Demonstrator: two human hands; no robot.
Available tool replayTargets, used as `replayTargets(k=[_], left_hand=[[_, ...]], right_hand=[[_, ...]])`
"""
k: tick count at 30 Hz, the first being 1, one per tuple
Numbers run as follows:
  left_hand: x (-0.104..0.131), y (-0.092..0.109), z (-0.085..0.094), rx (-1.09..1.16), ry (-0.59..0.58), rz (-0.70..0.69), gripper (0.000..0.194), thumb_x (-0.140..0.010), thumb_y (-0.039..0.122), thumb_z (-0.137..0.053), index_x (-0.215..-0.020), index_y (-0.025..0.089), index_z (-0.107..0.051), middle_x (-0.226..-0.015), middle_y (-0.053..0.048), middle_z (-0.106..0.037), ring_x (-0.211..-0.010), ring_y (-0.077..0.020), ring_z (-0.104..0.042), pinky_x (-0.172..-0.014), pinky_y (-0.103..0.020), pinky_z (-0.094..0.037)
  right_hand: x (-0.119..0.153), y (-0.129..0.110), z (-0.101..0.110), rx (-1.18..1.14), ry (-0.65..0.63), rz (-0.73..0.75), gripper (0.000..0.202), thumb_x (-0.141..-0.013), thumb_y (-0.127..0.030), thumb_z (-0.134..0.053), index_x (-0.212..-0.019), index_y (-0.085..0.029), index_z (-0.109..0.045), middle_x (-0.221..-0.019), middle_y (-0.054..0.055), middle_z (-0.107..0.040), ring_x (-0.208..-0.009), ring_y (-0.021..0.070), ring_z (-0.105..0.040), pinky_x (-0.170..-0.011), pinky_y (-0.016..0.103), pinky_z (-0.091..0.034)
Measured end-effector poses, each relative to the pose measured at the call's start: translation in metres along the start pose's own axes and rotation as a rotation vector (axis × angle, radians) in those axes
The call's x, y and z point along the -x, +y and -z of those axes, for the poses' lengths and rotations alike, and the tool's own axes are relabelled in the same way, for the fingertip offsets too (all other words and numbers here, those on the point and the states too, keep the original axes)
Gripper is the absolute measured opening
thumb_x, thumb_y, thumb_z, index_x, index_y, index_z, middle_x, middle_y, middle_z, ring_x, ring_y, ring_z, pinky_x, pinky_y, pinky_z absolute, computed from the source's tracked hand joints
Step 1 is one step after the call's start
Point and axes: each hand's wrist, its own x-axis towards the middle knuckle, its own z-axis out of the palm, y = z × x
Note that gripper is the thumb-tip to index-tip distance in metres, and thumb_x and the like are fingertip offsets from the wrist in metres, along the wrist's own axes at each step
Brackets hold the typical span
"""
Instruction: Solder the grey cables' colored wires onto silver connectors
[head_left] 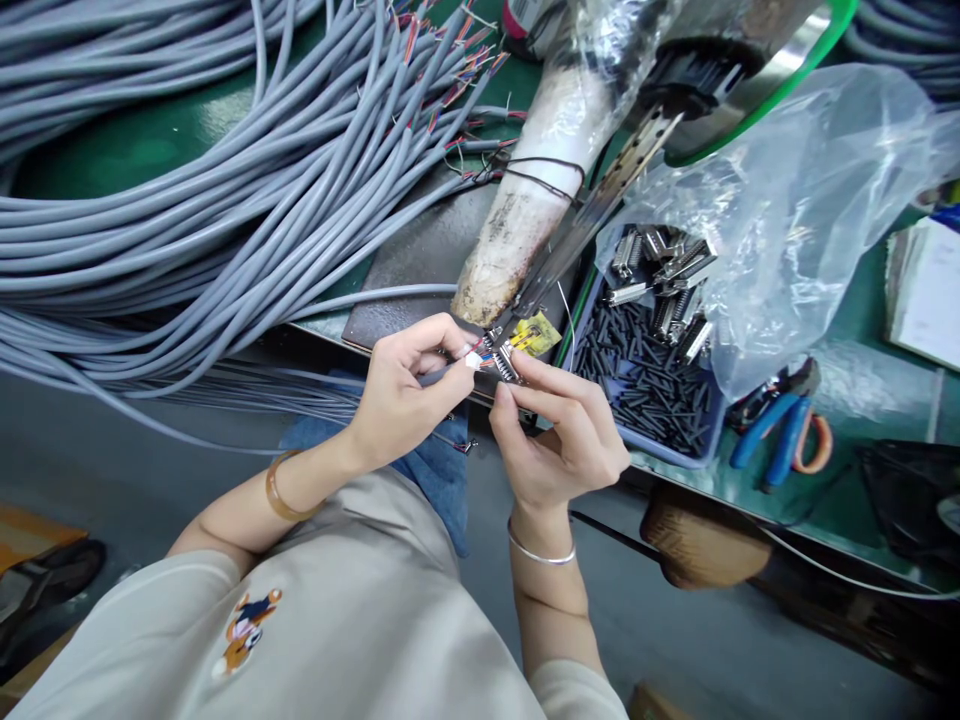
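Near the bench's front edge, my left hand [409,385] pinches the end of a grey cable, whose thin coloured wires [486,355] fan out past the fingertips. Close by on the right, my right hand [559,425] holds a small metal connector [506,362] between thumb and fingers. The wires meet the connector, but whether each one is joined is too small to tell. Just above the connector is the lower end of a dark metal tool [555,262], beside a white wrapped tube [517,200]. A yellow piece [536,333] lies behind my right fingertips.
Bundled grey cables [300,190] cover the left of the green bench [862,480]. At right, a blue tray [716,415] holds black sleeves [645,385] and metal connectors [679,270], near a clear plastic bag [795,230]. Blue-handled pliers [787,440] and a paper stack [926,290] lie farther right.
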Motion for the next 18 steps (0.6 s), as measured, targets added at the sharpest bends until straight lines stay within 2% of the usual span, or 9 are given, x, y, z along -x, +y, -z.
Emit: replayTargets(k=[6, 10, 18], left_hand=[[-0.0007, 0.0016, -0.0003, 0.049, -0.016, -0.023, 0.017, -0.08, 0.018, -0.07, -0.069, 0.017, -0.058, -0.08, -0.001, -0.07, -0.06, -0.0073, -0.054, -0.055, -0.019, -0.044], [-0.0012, 0.0014, 0.001, 0.074, -0.034, 0.011, 0.017, -0.079, 0.019, -0.071, -0.069, 0.017, -0.058, -0.081, -0.002, -0.071, -0.062, -0.0079, -0.056, -0.056, -0.019, -0.046], [-0.0003, 0.0006, 0.0033, 0.078, -0.039, 0.065, 0.014, -0.075, 0.017, -0.07, -0.067, 0.017, -0.059, -0.081, -0.003, -0.072, -0.064, -0.0085, -0.059, -0.055, -0.018, -0.046]], right_hand=[[-0.0013, -0.0019, 0.0, 0.02, 0.017, 0.022, 0.02, -0.081, -0.009, -0.078, -0.091, -0.024, -0.068, -0.104, 0.001, -0.081, -0.085, 0.0169, -0.078, -0.073, 0.028, -0.064], [0.0015, 0.0001, 0.0003, 0.046, 0.015, 0.057, 0.016, -0.084, -0.013, -0.075, -0.089, -0.025, -0.065, -0.104, 0.001, -0.082, -0.082, 0.0171, -0.078, -0.067, 0.028, -0.063], [0.0048, 0.0025, 0.0011, 0.097, -0.006, 0.138, 0.019, -0.084, -0.011, -0.076, -0.09, -0.024, -0.065, -0.103, 0.001, -0.082, -0.083, 0.0155, -0.079, -0.071, 0.025, -0.063]])
